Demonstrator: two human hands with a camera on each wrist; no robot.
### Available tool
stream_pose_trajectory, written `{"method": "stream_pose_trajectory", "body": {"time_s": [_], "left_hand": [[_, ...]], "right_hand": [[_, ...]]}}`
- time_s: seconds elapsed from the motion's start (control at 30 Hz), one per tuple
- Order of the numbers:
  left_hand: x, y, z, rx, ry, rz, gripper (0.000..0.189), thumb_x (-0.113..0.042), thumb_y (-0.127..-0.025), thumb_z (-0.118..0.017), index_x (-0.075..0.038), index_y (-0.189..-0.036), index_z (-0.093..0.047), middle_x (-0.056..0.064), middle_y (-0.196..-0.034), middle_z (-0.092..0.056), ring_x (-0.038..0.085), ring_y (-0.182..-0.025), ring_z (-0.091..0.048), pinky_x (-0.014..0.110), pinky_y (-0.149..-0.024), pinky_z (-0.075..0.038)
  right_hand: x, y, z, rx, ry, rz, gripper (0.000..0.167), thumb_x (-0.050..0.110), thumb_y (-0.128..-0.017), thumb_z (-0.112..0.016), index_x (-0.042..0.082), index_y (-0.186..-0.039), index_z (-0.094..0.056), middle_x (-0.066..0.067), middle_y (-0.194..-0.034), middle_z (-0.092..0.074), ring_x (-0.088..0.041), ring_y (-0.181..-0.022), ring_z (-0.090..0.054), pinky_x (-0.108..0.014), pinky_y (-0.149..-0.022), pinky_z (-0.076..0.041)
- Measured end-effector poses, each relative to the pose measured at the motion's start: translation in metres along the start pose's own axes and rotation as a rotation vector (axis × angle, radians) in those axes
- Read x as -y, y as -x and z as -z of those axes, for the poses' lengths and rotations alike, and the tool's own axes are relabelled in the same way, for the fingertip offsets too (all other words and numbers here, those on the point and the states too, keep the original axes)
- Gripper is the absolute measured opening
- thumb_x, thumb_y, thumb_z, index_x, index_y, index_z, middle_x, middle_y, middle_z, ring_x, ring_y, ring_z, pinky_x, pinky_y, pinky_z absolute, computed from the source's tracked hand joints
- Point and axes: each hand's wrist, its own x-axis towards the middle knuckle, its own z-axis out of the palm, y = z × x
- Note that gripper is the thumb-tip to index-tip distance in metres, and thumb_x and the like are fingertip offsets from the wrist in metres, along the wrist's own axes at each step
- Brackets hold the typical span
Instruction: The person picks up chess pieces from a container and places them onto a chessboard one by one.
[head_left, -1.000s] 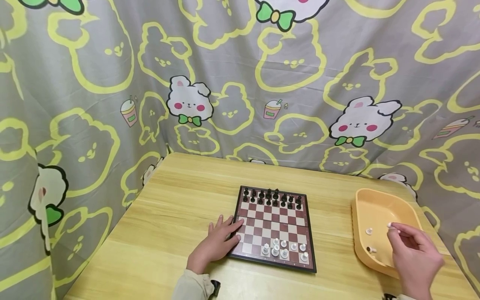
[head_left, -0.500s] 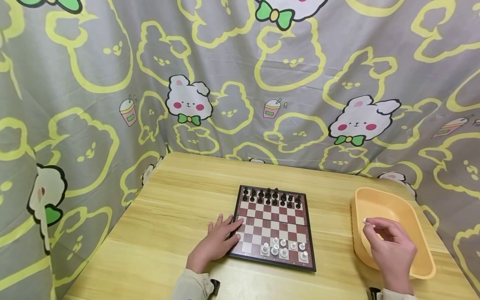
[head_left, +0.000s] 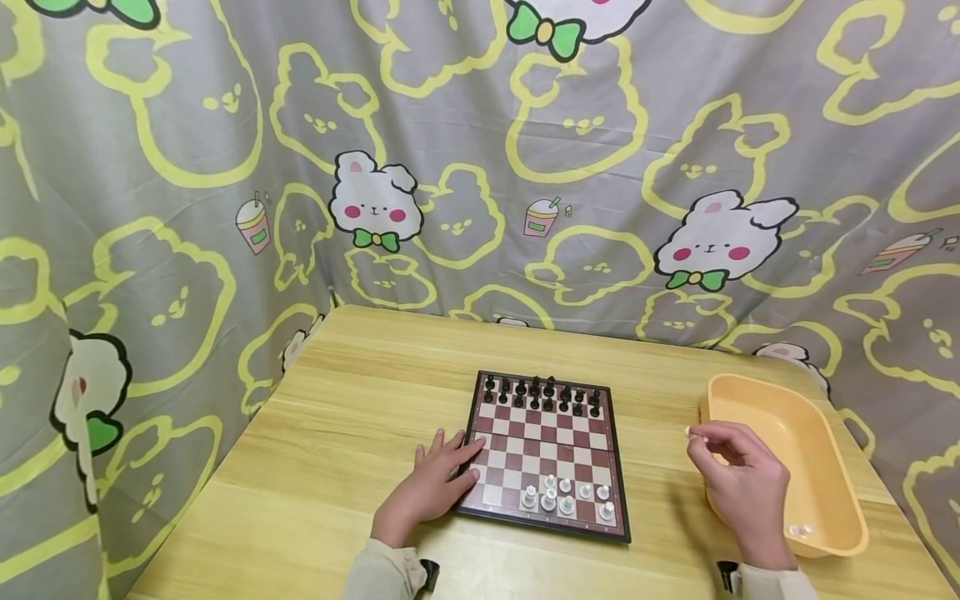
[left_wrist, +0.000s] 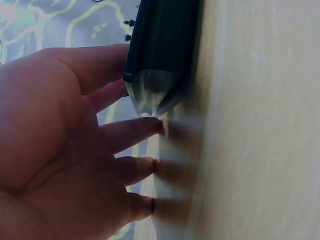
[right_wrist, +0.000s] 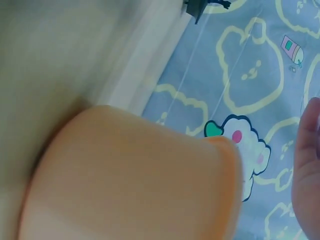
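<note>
At L rim of orange tray (head_left: 813,467), R hand (head_left: 746,487) pinches white chess pc (head_left: 687,432) btw thumb & fingers. L hand (head_left: 427,487) rests on board (head_left: 525,462), L edge, fingers apart; blk pcs (head_left: 535,386) far end, wht pcs (head_left: 549,501) near.

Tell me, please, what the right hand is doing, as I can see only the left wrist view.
Observer: The right hand pinches a small white piece.
Operator: Thank you; and where is it relative to its surroundings?
Observer: In the head view, it partly covers the left side of the orange tub.
Operator: Lovely; what else might my view be missing?
Observer: Eight white chess pieces stand toward the near edge of the chessboard.
</note>
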Motion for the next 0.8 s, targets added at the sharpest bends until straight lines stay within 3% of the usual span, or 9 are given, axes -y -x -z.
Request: {"method": "stream_pose_trajectory", "body": {"time_s": [0.13,0.37,0.63,0.8], "left_hand": [[0.001,0.0,0.0,-0.001,0.002,0.002,0.05,-0.027,-0.106,-0.057,-0.012,-0.153,-0.053,0.031,-0.161,-0.033,0.057,-0.152,-0.01,0.076,-0.117,0.001],[0.001,0.0,0.0,0.007,0.009,0.007,0.05,-0.027,-0.106,-0.057,-0.012,-0.153,-0.052,0.03,-0.161,-0.033,0.056,-0.152,-0.009,0.076,-0.117,0.001],[0.001,0.001,0.0,0.005,0.012,0.014,0.05,-0.028,-0.106,-0.057,-0.013,-0.154,-0.052,0.03,-0.162,-0.032,0.055,-0.153,-0.009,0.075,-0.118,0.003],[0.001,0.001,-0.001,0.005,0.015,0.009,0.05,-0.029,-0.106,-0.057,-0.014,-0.154,-0.052,0.029,-0.162,-0.032,0.055,-0.153,-0.008,0.075,-0.118,0.004]], "right_hand": [[0.002,-0.005,-0.004,0.033,0.02,-0.014,0.019,-0.021,-0.077,-0.068,-0.005,-0.083,-0.077,-0.008,-0.086,-0.074,0.001,-0.079,-0.066,-0.008,-0.074,-0.053],[0.008,-0.013,-0.013,0.093,0.036,0.043,0.021,-0.019,-0.078,-0.068,-0.001,-0.083,-0.077,-0.012,-0.086,-0.073,0.001,-0.08,-0.065,-0.008,-0.074,-0.053],[0.015,-0.017,-0.03,0.093,-0.08,0.113,0.014,-0.013,-0.081,-0.067,-0.003,-0.086,-0.077,-0.016,-0.088,-0.072,-0.006,-0.08,-0.067,-0.011,-0.076,-0.055],[0.02,-0.016,-0.04,0.113,-0.083,0.109,0.019,-0.017,-0.079,-0.067,-0.003,-0.086,-0.077,-0.016,-0.089,-0.072,-0.004,-0.082,-0.066,-0.011,-0.076,-0.055]]}}
